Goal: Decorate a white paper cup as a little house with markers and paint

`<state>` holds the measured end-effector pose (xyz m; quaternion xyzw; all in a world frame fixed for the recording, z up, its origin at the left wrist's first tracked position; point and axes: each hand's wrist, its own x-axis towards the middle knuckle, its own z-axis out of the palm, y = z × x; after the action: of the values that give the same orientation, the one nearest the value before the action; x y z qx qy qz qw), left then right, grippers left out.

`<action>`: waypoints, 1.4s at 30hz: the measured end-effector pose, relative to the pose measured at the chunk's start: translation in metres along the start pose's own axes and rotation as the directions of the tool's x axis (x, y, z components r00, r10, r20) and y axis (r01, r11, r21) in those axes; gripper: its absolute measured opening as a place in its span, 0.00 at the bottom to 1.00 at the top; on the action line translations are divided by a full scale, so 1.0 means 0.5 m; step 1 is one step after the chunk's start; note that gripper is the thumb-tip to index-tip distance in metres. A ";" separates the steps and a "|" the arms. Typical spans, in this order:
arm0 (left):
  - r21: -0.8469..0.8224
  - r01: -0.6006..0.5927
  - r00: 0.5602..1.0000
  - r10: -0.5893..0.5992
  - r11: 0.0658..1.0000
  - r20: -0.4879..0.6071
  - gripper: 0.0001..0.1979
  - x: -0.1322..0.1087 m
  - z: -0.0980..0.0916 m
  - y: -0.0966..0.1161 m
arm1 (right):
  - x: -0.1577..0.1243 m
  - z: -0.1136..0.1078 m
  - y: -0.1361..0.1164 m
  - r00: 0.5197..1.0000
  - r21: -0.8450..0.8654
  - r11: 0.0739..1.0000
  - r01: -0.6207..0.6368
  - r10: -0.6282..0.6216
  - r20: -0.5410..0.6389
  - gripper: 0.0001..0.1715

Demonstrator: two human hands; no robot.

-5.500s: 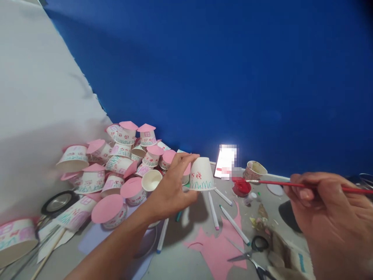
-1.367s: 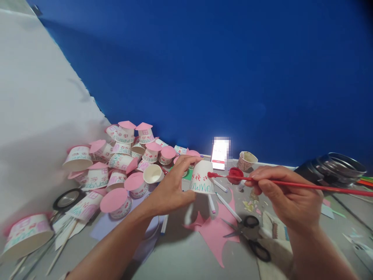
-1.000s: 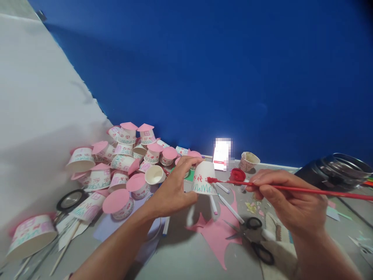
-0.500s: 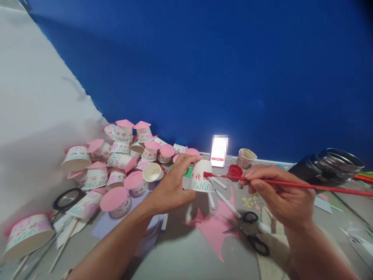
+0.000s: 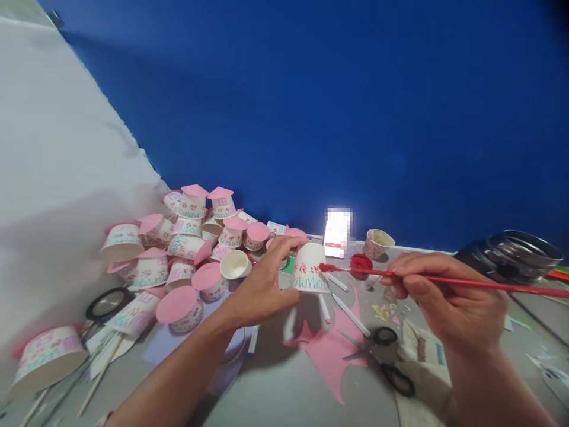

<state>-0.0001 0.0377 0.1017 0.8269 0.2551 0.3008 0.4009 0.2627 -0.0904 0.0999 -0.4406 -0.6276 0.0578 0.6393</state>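
Note:
My left hand (image 5: 262,284) grips a white paper cup (image 5: 310,268) held upside down just above the grey table; the cup bears red marks and green zigzag grass. My right hand (image 5: 448,296) pinches a long red paintbrush (image 5: 448,279), whose red-loaded tip touches the cup's right side. A small red paint pot (image 5: 361,264) sits just behind the brush.
A pile of decorated cups with pink lids (image 5: 191,243) lies at the left. White markers (image 5: 351,314), pink paper (image 5: 331,353) and black scissors (image 5: 386,356) lie below the cup. A lit phone (image 5: 336,225), a patterned cup (image 5: 377,243) and a steel pot (image 5: 520,252) stand behind.
The brush left the paint pot and came to the cup's side, where it has been dabbing; red marks on the cup have grown. The left hand keeps holding the cup.

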 end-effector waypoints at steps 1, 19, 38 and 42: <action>-0.009 0.001 1.000 -0.001 1.000 -0.001 0.38 0.000 0.000 -0.001 | 0.000 0.001 -0.001 1.000 0.001 1.000 0.006 -0.006 0.006 0.06; -0.439 0.028 0.997 0.008 0.898 0.080 0.39 0.014 0.014 -0.032 | 0.008 -0.008 -0.010 0.999 0.102 0.995 -0.002 0.006 -0.042 0.05; -0.436 0.047 0.996 -0.010 0.899 0.086 0.38 0.017 0.016 -0.029 | 0.012 -0.007 -0.009 0.999 0.011 0.998 0.054 -0.054 0.002 0.05; -0.422 0.055 0.995 -0.014 0.905 0.100 0.38 0.016 0.016 -0.030 | 0.010 -0.004 -0.010 0.999 0.063 0.998 0.012 -0.009 -0.048 0.05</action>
<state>0.0083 0.0468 0.0879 0.7286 0.1789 0.3022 0.5880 0.2632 -0.0913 0.1073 -0.4182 -0.6123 0.0637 0.6679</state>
